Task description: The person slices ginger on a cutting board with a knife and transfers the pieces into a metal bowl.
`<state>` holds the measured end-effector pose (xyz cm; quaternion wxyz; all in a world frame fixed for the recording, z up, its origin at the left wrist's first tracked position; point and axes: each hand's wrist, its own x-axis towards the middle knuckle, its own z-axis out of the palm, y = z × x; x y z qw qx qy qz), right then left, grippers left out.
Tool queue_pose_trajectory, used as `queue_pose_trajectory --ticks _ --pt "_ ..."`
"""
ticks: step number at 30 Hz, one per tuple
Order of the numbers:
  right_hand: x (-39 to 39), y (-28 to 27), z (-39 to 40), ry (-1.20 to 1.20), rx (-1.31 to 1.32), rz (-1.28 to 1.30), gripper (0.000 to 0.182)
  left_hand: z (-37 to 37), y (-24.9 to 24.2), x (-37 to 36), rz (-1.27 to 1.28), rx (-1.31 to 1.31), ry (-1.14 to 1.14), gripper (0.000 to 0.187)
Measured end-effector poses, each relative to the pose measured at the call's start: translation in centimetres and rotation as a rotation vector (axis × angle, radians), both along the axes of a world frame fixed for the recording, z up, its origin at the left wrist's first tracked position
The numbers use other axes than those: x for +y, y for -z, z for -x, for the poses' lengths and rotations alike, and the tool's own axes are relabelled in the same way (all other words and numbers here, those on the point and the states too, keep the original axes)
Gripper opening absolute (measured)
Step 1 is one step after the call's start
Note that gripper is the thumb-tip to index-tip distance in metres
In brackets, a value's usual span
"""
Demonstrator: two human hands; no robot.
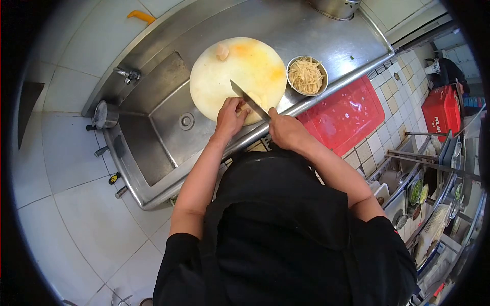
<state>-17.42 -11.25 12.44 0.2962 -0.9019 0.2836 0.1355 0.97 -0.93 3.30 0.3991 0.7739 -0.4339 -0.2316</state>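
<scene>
A round white cutting board [212,81] with yellow stains lies on the steel sink counter. My right hand [287,130] is closed around the handle of a kitchen knife [248,100], whose blade points up and left across the board's near part. My left hand [232,116] has its fingers curled at the board's near edge, just left of the blade, pressed on a pale piece of food that they mostly hide. Pale sliced food [259,98] shows beside the blade. Near the board's far edge sits a pale pinkish chunk [222,52].
A metal bowl of pale shredded strips [306,75] stands right of the board. To the left are the sink basin [148,153] and a tap [127,75]. A red mat [347,115] covers floor tiles; a red cooler [442,112] and loaded shelves [423,199] stand at right.
</scene>
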Motion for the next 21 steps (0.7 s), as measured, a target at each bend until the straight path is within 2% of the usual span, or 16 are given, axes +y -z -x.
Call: queue_pose_trajectory --ticks 8,14,21 --pt "0.0 -1.3 1.0 0.009 -0.02 -0.028 0.022 0.1 -0.4 -0.2 -0.031 -0.022 -0.008 0.034" --pt "-0.4 2.9 -0.5 0.023 -0.034 -0.021 0.023 0.0 -0.1 0.0 -0.027 -0.01 0.004 0.033" --pt "-0.3 0.3 0.3 0.051 -0.063 -0.038 0.024 0.0 -0.6 -0.2 -0.044 -0.022 -0.014 0.032"
